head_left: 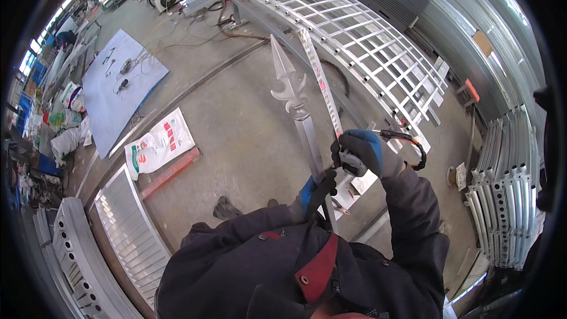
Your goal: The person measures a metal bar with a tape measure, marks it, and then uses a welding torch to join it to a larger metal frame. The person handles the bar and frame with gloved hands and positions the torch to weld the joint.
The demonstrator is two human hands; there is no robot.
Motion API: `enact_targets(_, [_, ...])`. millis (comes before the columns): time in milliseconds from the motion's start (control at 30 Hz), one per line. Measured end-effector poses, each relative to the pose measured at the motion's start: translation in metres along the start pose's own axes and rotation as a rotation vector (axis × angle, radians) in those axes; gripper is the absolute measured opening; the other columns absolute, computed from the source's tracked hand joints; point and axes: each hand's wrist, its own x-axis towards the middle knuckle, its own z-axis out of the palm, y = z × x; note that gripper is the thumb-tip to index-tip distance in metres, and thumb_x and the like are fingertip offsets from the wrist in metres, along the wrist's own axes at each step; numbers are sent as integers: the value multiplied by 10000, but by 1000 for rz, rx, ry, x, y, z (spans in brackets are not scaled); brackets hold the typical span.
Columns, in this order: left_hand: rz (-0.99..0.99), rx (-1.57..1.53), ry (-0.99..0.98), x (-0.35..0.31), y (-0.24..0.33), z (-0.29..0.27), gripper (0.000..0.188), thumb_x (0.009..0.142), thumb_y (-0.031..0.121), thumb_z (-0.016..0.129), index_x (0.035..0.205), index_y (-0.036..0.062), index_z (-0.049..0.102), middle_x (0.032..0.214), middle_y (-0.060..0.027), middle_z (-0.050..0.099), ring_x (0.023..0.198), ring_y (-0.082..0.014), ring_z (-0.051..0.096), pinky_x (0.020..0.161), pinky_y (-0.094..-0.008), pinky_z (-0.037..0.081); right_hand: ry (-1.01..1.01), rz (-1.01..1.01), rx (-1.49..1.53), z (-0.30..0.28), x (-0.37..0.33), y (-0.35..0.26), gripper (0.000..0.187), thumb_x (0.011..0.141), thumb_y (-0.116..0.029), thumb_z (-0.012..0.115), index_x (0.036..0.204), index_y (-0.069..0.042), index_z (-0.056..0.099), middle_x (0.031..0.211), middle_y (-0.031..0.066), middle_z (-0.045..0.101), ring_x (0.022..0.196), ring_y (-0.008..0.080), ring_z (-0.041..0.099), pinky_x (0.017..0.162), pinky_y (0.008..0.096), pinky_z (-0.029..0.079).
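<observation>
While our left grip (pixel 316 192) is wrapped round a grey spear-tipped post (pixel 307 134), our right grip (pixel 366 149) has a tape measure (pixel 352 165) clutched, blade (pixel 322 85) pointing far.

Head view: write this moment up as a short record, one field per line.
Left hand: gloved, gripping a grey metal post
Right hand: gloved, holding a tape measure
Tape blade: drawn out beside the post
Post end: spear-shaped tip above curled scrolls
Floor, left: white sack, red bar, pale blue sheet
Beyond, right: white metal grid panel
</observation>
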Motion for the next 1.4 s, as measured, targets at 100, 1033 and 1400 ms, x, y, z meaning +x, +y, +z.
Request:
enact_targets(100, [93, -41, -38, -1, 9, -17, 298, 1095, 223, 600, 1306, 14, 584, 1052, -41, 633, 979, -169, 633, 877, -343, 523, -42, 199, 316, 5, 30, -17, 338, 1068, -262, 552, 1140, 20, 725, 1012, 74, 743, 898, 134, 702, 816, 289, 571])
enact_targets(1033, [220, -37, -47, -6, 10, -53, 283, 1072, 198, 640, 1292, 23, 603, 1134, -42, 650, 988, -165, 661, 863, -331, 536, -179, -274, -195, 27, 83, -6, 338, 944, -50, 666, 1275, 16, 664, 1123, 208, 722, 987, 331, 747, 848, 386, 605])
enact_targets(1400, [232, 20, -7, -8, 32, -59, 278, 1100, 304, 579, 1232, 60, 587, 1022, -33, 644, 947, -152, 633, 824, -324, 517, -38, 426, 466, 71, 74, 5, 486, 1057, -399, 612, 1269, 32, 680, 1056, 128, 730, 961, 165, 680, 846, 331, 557])
